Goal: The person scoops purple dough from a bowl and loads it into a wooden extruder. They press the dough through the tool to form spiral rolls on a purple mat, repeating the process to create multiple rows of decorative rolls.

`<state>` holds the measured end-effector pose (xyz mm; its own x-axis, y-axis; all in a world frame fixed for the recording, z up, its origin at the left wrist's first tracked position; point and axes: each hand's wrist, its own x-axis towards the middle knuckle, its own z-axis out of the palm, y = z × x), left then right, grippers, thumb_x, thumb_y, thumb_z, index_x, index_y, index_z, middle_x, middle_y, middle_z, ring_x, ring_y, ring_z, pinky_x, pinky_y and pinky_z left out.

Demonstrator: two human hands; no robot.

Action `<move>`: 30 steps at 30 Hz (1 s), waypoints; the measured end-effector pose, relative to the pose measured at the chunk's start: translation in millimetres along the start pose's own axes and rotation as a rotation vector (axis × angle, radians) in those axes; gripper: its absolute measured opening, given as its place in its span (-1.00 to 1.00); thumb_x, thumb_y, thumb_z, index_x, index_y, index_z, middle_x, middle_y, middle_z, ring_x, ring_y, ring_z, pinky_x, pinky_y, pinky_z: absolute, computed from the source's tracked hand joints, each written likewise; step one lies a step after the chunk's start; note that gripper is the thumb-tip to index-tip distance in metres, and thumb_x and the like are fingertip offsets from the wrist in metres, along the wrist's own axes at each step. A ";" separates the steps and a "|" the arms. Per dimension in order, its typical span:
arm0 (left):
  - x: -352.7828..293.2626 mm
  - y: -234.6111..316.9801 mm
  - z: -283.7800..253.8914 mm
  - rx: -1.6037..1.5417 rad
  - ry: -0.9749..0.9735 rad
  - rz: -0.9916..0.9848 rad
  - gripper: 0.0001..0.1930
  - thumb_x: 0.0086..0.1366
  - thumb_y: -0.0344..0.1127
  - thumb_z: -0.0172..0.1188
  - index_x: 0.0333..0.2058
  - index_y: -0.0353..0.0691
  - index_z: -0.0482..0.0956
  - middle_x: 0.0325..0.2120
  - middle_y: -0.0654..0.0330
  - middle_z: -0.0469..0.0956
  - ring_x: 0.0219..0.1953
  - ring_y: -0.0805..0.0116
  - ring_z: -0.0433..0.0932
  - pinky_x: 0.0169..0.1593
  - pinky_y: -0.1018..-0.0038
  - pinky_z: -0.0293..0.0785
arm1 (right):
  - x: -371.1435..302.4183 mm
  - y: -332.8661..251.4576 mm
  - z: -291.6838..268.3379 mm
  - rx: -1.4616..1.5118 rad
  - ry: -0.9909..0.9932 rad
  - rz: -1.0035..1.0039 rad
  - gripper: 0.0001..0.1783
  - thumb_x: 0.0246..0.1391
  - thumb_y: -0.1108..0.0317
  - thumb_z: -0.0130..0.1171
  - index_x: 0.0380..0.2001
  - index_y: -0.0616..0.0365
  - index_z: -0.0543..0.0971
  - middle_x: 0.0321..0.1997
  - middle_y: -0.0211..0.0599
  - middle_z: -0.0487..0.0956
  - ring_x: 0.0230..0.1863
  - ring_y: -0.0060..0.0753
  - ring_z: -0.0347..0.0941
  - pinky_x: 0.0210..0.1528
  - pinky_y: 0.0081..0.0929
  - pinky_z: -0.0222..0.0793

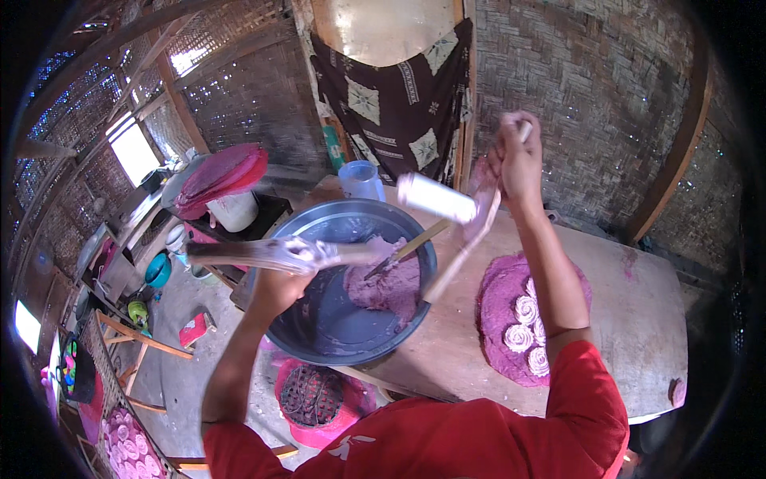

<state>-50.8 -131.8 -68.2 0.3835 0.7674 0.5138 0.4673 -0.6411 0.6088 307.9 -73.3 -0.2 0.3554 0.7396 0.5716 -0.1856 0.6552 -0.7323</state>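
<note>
My left hand (279,289) is closed under a long wooden bar (299,254) with a pale, rounded middle, blurred by motion, held over a large grey basin (343,354). My right hand (517,156), raised beyond the basin's right side, grips a wooden tool (471,239); a pale end sticks out of the fist. A white cylinder (436,198) seems joined to this tool, though blur hides the joint. Pink dough (379,291) lies in the basin, with a thin wooden-handled tool (419,242) leaning in it. Pale pink dough swirls (523,323) sit on a purple-pink round mat (499,351), partly behind my right forearm.
The basin stands on a wooden table (630,319), with a blue plastic container (361,180) behind it. At left, pink round mats (223,184) lie over a white bucket (234,211). Below the table edge is a pink-rimmed basket (311,399). More swirls (128,447) lie at lower left.
</note>
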 end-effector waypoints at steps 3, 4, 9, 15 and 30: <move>-3.6 -22.0 19.6 -1.014 0.185 -0.165 -0.71 0.37 -0.35 0.08 0.04 -0.28 0.49 -0.06 0.13 0.56 0.01 0.34 0.52 -0.03 0.32 0.48 | -4.1 66.6 23.6 0.342 0.336 0.081 -0.79 0.39 0.14 -0.15 -0.18 0.03 0.34 -0.57 -0.38 0.38 -0.53 -0.40 0.42 -0.42 -0.30 0.42; 2.3 -28.4 28.3 -1.043 0.291 -0.179 -0.64 0.39 -0.37 0.06 0.12 -0.31 0.41 0.06 0.04 0.49 0.14 0.31 0.44 0.11 0.32 0.43 | -14.3 91.6 39.4 0.432 0.415 0.169 -0.72 0.41 0.11 -0.20 -0.16 0.07 0.35 -0.52 -0.29 0.47 -0.46 -0.28 0.48 -0.28 -0.16 0.48; 39.5 -51.3 7.9 -0.892 0.836 0.028 -0.74 0.32 -0.36 0.15 -0.06 -0.34 0.53 -0.09 0.08 0.57 -0.03 0.32 0.54 0.04 0.42 0.43 | -82.6 160.7 59.3 -0.369 -0.266 0.462 -0.61 0.37 0.11 -0.20 -0.05 0.15 0.49 -0.06 -0.04 0.57 0.02 -0.06 0.44 0.31 0.24 0.08; 60.2 -71.0 -16.6 -0.507 0.713 0.051 -0.73 0.18 -0.45 0.29 -0.13 -0.35 0.57 -0.24 0.16 0.59 -0.14 0.34 0.55 0.00 0.40 0.41 | -99.5 142.5 33.4 -1.869 -1.264 -0.430 -0.74 0.10 0.40 0.02 -0.15 0.12 0.58 -0.18 -0.17 0.59 0.09 -0.11 0.48 0.29 0.20 0.15; 45.7 -125.7 8.8 0.486 0.516 0.441 -0.68 0.05 -0.41 0.34 -0.16 -0.22 0.62 -0.22 0.05 0.59 -0.12 -0.01 0.52 0.02 0.11 0.35 | -156.0 210.1 97.4 -1.529 -1.316 -0.183 -0.73 0.07 0.37 0.05 -0.23 0.37 0.51 -0.52 -0.03 0.61 -0.47 -0.09 0.61 -0.43 -0.17 0.48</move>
<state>-85.0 -16.1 -126.6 0.2541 0.2716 0.9282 0.6966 -0.7172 0.0192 124.2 -36.0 -207.2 -0.6055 0.7957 0.0123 0.7920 0.6010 0.1068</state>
